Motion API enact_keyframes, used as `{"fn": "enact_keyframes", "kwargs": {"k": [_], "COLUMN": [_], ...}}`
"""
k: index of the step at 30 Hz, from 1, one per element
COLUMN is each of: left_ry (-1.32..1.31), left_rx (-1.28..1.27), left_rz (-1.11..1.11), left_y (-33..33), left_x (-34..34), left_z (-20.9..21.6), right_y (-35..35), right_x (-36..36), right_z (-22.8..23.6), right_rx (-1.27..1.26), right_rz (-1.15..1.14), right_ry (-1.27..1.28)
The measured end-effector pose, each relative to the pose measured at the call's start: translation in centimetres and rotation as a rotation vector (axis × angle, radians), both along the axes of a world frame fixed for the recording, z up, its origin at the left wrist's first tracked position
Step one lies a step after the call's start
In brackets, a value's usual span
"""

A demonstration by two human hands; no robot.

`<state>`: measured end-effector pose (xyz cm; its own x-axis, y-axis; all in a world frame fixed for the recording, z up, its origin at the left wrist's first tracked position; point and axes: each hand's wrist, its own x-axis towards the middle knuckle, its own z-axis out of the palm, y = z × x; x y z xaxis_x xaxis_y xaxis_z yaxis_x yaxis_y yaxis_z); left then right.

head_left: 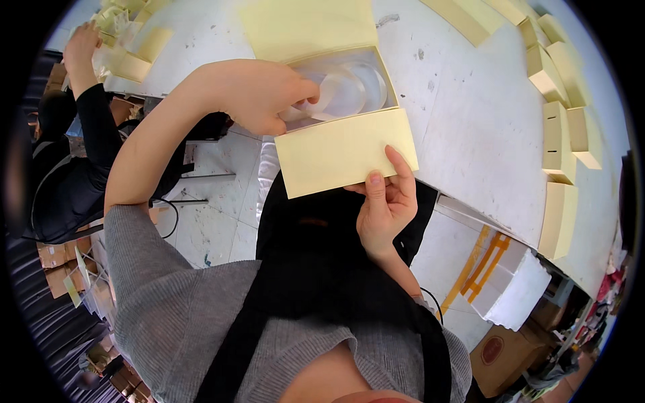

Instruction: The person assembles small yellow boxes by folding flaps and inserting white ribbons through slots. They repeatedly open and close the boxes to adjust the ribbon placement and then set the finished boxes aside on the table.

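A pale yellow cardboard box [346, 151] is tilted toward me at the table's front edge, its lid [309, 23] folded back. Inside, loops of whitish translucent ribbon [356, 87] lie over a pale lining. My left hand [259, 94] reaches across the box's left end with its fingers curled inside, close to the ribbon; the thumb is near the front left corner. Whatever those fingers pinch is hidden. At the lower right edge, my right hand [386, 208] grips the box, thumb and index finger against the front panel and the other fingers partly hidden beneath.
Several yellow boxes [561, 221] line the table's right side, and another yellow piece [463, 20] lies at the far edge. To the left, a co-worker's hand [82, 50] is by more yellow boxes [131, 66]. A white foam box [514, 285] stands below the table at right.
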<state>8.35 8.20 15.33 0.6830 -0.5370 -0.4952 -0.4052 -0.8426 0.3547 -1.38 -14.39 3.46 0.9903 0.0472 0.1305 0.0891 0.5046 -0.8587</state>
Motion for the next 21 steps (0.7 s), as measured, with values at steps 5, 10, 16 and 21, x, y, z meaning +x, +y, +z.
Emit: {"fn": "enact_keyframes", "kwargs": {"k": [5,10,16,21], "left_ry": [0.016,-0.166,-0.181,-0.371], "left_rx": [-0.204,-0.670,-0.527,-0.588], "left_rz": [-0.103,0.279,-0.097,0.024], "left_y": [2.0,1.7,-1.9,-0.1], "left_x": [2.6,1.2,2.6,3.1], "left_z": [1.3,6.9,11.6,11.8], "right_y": [-0.7,-3.1,-3.2,-0.4], "right_x": [0.2,0.2,8.3,15.2], "right_z": [0.6,2.8,14.2,17.1], "right_rx": [-0.110,-0.600,-0.645,-0.974], "right_rz": [-0.070,-0.107,-0.089,0.545], "right_ry": [-0.065,-0.122,-0.452,-0.421]}}
